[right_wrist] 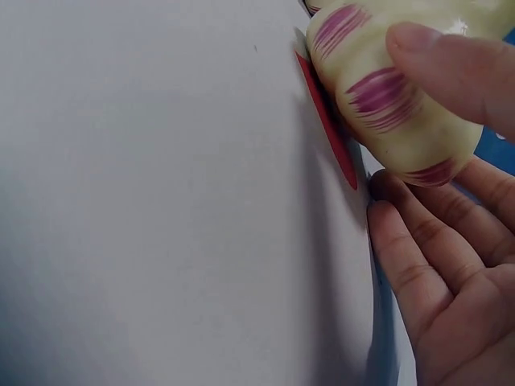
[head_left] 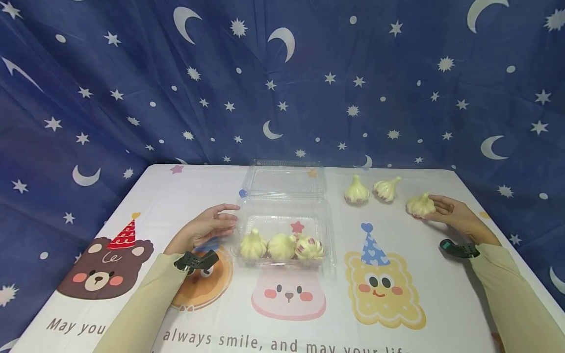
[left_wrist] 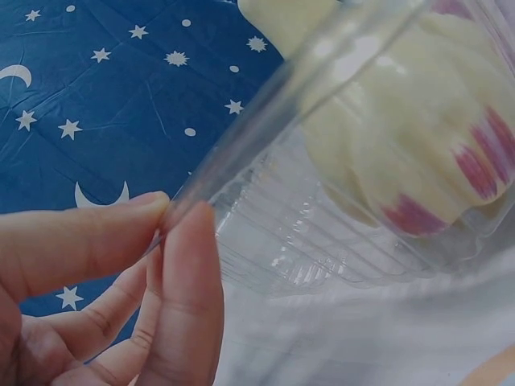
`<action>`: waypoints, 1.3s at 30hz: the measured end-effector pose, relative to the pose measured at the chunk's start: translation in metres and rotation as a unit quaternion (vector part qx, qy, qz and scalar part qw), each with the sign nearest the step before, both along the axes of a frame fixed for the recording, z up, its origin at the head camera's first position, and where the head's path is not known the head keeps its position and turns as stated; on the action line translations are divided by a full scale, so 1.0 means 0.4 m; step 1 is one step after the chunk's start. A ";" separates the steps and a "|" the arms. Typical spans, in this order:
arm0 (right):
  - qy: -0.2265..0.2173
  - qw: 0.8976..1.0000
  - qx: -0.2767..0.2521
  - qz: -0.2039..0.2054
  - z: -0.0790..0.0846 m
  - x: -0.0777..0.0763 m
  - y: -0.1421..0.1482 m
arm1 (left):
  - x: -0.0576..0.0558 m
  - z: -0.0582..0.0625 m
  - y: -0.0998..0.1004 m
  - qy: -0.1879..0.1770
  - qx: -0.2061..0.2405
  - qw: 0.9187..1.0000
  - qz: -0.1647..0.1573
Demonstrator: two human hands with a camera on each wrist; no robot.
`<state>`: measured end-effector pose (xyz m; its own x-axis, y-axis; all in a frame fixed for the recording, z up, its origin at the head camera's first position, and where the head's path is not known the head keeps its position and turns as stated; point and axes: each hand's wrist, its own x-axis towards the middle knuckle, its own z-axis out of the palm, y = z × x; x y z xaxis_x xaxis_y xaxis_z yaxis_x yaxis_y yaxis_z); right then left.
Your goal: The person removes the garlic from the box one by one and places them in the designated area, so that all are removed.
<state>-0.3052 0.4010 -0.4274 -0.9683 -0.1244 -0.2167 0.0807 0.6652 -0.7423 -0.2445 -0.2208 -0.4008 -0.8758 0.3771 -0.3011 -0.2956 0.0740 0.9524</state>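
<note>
A clear plastic clamshell box (head_left: 289, 208) stands with its lid (head_left: 284, 182) folded back. Three pale garlic bulbs sit in a row along its near side: a left one (head_left: 253, 245), a middle one (head_left: 281, 246) and a purple-streaked right one (head_left: 309, 248). My left hand (head_left: 209, 226) pinches the box's left rim between thumb and finger, plain in the left wrist view. At the right, my right hand (head_left: 456, 214) holds another garlic bulb (right_wrist: 386, 88), its thumb on top and fingers below. That bulb is close to the tabletop; whether it touches is unclear.
Two more garlic bulbs, one upright (head_left: 356, 190) and one leaning (head_left: 386, 189), lie toward the back of the table, right of the box. A white cloth (head_left: 335, 299) with cartoon prints covers the table. Behind it hangs a blue starry curtain (head_left: 309, 88).
</note>
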 end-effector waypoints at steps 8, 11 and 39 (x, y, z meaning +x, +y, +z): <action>-0.013 1.000 0.003 0.006 0.003 -0.002 0.004 | -0.001 0.002 0.002 0.000 0.004 1.000 -0.003; -0.002 1.000 -0.005 0.012 0.002 0.002 0.012 | -0.002 0.002 0.001 0.002 0.004 1.000 -0.008; 0.130 0.972 -0.124 0.152 0.248 0.027 -0.013 | -0.006 0.000 -0.004 0.005 0.012 1.000 -0.013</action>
<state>-0.2943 0.3957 -0.3283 -0.8970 -0.4298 0.1032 -0.3028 0.4275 -0.8518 -0.2468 -0.2223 -0.4009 -0.8680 0.4076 -0.2837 -0.2850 0.0589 0.9567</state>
